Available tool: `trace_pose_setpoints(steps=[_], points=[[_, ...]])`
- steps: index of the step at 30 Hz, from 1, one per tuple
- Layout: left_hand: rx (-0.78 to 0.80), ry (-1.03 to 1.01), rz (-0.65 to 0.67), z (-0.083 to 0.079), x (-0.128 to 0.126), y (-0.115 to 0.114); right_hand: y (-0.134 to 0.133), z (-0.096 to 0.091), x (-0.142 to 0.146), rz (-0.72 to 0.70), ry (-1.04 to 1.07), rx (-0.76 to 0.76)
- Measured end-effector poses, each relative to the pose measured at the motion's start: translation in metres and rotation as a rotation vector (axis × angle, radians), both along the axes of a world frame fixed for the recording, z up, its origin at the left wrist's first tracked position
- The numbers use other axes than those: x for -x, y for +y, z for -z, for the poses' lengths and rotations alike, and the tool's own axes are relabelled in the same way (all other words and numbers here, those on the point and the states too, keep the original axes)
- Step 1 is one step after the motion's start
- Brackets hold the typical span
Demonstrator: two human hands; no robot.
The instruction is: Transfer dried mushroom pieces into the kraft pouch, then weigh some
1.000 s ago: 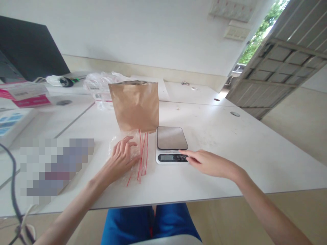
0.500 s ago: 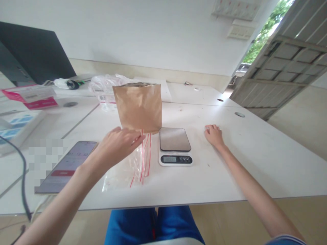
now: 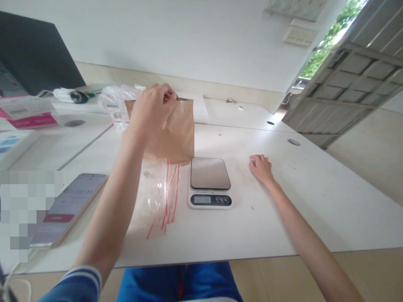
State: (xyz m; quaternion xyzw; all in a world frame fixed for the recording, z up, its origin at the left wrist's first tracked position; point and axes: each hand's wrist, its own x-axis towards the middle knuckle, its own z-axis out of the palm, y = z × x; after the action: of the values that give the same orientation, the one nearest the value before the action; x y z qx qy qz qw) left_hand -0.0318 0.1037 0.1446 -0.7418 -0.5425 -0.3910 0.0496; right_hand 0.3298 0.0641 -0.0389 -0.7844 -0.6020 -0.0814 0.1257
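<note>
My left hand (image 3: 156,105) is at the top of an upright brown paper pouch (image 3: 179,134), its fingers bent over the upper edge and closed on it. The hand and forearm hide the pouch's left part. Just right of the pouch is a white digital kitchen scale (image 3: 210,184) with a bare metal plate and a lit display. Clear zip bags (image 3: 160,197) with red seal strips lie in front of the pouch. Right of the scale, my right hand (image 3: 261,167) rests on the table, holding nothing, its fingers loosely apart.
A phone (image 3: 71,209) with its screen lit lies on the white table (image 3: 277,222) at left. Behind are a monitor (image 3: 34,54), a white camera-like device (image 3: 69,95), a pink-and-white box (image 3: 30,117) and clear plastic packaging (image 3: 113,105). Cable holes (image 3: 294,142) open in the tabletop.
My left hand has risen from above the zip bags to the pouch's top edge. The scale's display has changed from a full row of segments to fewer digits. My right hand stays put.
</note>
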Motion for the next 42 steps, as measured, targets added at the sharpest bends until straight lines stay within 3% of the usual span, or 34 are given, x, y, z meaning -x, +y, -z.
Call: trace_pose_setpoints(steps=[7,13,21,27,29,32,34,35,37,40,42], points=[[0.055,0.048,-0.055,0.011,0.001,0.006,0.001,0.002,-0.001,0.012,-0.007,0.01],[-0.029,0.055,0.02,0.017,0.002,0.011,0.0,0.002,-0.001,0.008,-0.014,0.026],[0.085,0.116,-0.132,0.011,-0.009,-0.007,-0.001,0.002,-0.001,0.003,-0.029,0.038],[0.081,0.001,-0.097,0.01,-0.01,0.0,-0.001,0.002,-0.001,-0.002,-0.031,0.032],[0.02,-0.072,-0.093,0.005,-0.009,-0.001,-0.001,0.002,-0.001,-0.003,-0.031,0.031],[-0.247,-0.186,-0.059,-0.006,-0.011,-0.015,-0.002,0.001,0.0,0.0,-0.027,0.037],[-0.344,-0.256,0.112,-0.011,-0.017,-0.029,-0.002,0.001,0.0,0.003,-0.023,0.046],[-0.287,-0.295,0.254,-0.011,-0.021,-0.035,-0.002,0.001,-0.001,0.005,-0.02,0.05],[-0.004,-0.303,0.537,-0.003,-0.033,-0.042,-0.002,0.001,-0.001,0.008,-0.017,0.055],[0.45,0.056,0.725,0.024,-0.056,-0.039,-0.002,0.0,0.0,0.014,-0.015,0.057],[0.609,0.272,0.748,0.046,-0.07,-0.03,-0.002,0.0,0.0,0.015,-0.016,0.057]])
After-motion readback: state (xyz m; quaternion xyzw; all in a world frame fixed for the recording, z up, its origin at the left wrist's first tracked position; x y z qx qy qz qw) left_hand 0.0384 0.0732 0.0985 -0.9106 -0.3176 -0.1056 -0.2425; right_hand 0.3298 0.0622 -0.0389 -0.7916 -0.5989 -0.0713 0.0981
